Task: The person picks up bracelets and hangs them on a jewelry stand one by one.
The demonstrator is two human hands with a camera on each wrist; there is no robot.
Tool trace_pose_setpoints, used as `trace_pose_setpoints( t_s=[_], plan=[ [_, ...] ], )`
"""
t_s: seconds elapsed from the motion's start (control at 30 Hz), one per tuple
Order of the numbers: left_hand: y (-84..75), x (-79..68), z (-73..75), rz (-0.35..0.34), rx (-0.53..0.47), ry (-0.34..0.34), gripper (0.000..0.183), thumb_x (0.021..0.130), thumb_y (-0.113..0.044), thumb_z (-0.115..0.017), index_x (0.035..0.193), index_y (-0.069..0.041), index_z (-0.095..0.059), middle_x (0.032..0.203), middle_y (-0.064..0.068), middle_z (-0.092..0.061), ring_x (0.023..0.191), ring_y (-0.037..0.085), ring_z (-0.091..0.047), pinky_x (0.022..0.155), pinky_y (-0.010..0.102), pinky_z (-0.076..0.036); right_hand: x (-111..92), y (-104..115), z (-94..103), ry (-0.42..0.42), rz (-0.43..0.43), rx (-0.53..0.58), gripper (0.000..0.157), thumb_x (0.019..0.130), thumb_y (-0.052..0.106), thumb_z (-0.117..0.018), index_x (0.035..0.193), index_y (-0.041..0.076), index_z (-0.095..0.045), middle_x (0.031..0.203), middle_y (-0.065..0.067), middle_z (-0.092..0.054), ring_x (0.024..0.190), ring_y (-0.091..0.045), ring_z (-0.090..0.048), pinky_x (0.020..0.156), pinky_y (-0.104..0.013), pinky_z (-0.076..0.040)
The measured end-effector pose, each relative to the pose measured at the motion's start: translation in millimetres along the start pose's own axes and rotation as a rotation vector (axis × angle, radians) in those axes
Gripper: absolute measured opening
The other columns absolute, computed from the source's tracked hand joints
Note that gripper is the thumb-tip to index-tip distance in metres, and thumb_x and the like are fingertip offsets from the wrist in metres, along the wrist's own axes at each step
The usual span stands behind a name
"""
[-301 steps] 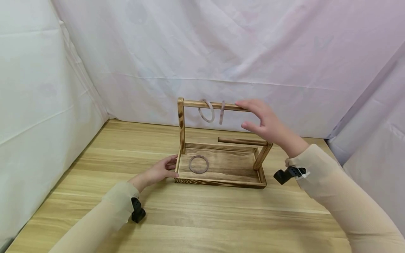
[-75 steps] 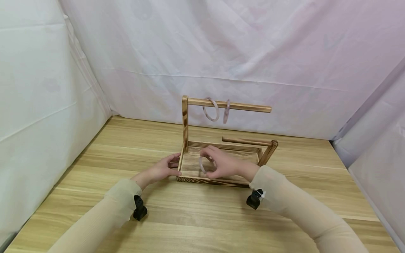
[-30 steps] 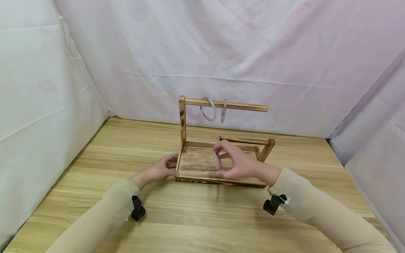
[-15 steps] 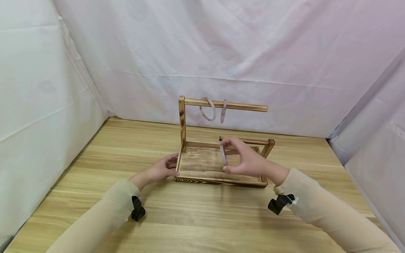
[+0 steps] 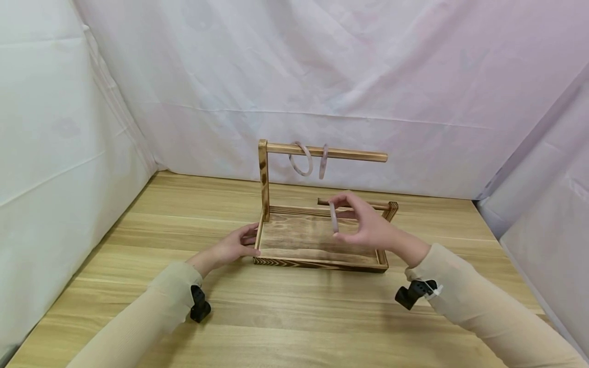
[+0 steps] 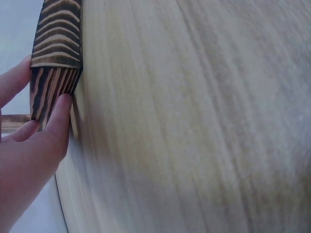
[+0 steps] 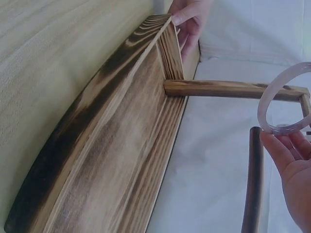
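My right hand (image 5: 370, 230) pinches a pale translucent bangle (image 5: 334, 219) between thumb and fingertips, upright above the tray's right half. In the right wrist view this bangle (image 7: 265, 104) is near the lower bar's free end. The wooden bangle stand has a shallow tray (image 5: 317, 265), a tall left post with an upper bar (image 5: 356, 154), and a short right post with a lower bar (image 5: 323, 201), partly hidden by my fingers. Two mottled pale bangles, one tilted (image 5: 310, 162) and one edge-on (image 5: 324, 162), hang on the upper bar. My left hand (image 5: 230, 249) grips the tray's left end.
The stand rests on a light wood-grain table (image 5: 276, 317). White cloth (image 5: 221, 66) encloses the back and both sides. A black camera sits on each wrist, the right one (image 5: 414, 294) close to the tray's front right corner.
My right hand left the upper bar, picked up the bangle lying in the tray, stood it upright and carried it right and upward. My left hand stays at the tray's left end.
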State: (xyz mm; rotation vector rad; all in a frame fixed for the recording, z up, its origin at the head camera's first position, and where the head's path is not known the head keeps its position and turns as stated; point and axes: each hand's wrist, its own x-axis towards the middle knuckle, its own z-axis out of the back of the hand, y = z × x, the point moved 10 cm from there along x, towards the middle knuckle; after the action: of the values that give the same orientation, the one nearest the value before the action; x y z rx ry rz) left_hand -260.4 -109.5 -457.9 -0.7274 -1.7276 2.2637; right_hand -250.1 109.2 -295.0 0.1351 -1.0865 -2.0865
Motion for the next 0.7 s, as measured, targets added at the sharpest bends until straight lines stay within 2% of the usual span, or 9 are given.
trace_pose_setpoints(
  t_s=[0.17,0.37,0.5,0.7],
  plan=[
    [0.1,0.4,0.1,0.001,0.016,0.003,0.082,0.086,-0.002,-0.063,0.149,0.003,-0.011,0.149,0.029,-0.024,0.135,0.044,-0.030,0.108,0.048,-0.036,-3.0,-2.1,8.9,-0.023,-0.022,-0.024,0.059,0.076,0.001,-0.072,0.126,-0.001,-0.041,0.124,-0.021,-0.048,0.116,-0.032,-0.050,0.097,-0.036,-0.049],
    [0.5,0.7,0.4,0.001,0.017,0.004,0.083,0.085,-0.002,-0.064,0.149,0.003,-0.011,0.149,0.029,-0.023,0.135,0.044,-0.030,0.108,0.048,-0.036,-6.0,-2.6,17.5,-0.047,-0.006,0.018,0.060,0.076,-0.002,-0.071,0.126,-0.006,-0.038,0.121,-0.023,-0.046,0.113,-0.031,-0.049,0.097,-0.020,-0.047],
    [0.5,0.4,0.7,0.001,0.010,0.000,0.083,0.085,-0.001,-0.064,0.148,0.004,-0.011,0.148,0.030,-0.024,0.135,0.045,-0.030,0.108,0.047,-0.037,-8.2,-3.1,24.7,-0.073,0.019,0.042,0.057,0.076,-0.006,-0.069,0.124,-0.007,-0.039,0.120,-0.019,-0.045,0.112,-0.018,-0.049,0.097,-0.014,-0.045],
    [0.1,-0.1,0.6,0.004,0.005,-0.002,0.082,0.085,0.000,-0.064,0.148,0.004,-0.011,0.147,0.030,-0.025,0.135,0.045,-0.030,0.108,0.047,-0.037,-10.8,-2.3,37.1,-0.120,0.062,0.055,0.056,0.075,-0.010,-0.068,0.122,-0.011,-0.038,0.119,-0.009,-0.043,0.108,-0.011,-0.048,0.091,-0.012,-0.047]
  ],
)
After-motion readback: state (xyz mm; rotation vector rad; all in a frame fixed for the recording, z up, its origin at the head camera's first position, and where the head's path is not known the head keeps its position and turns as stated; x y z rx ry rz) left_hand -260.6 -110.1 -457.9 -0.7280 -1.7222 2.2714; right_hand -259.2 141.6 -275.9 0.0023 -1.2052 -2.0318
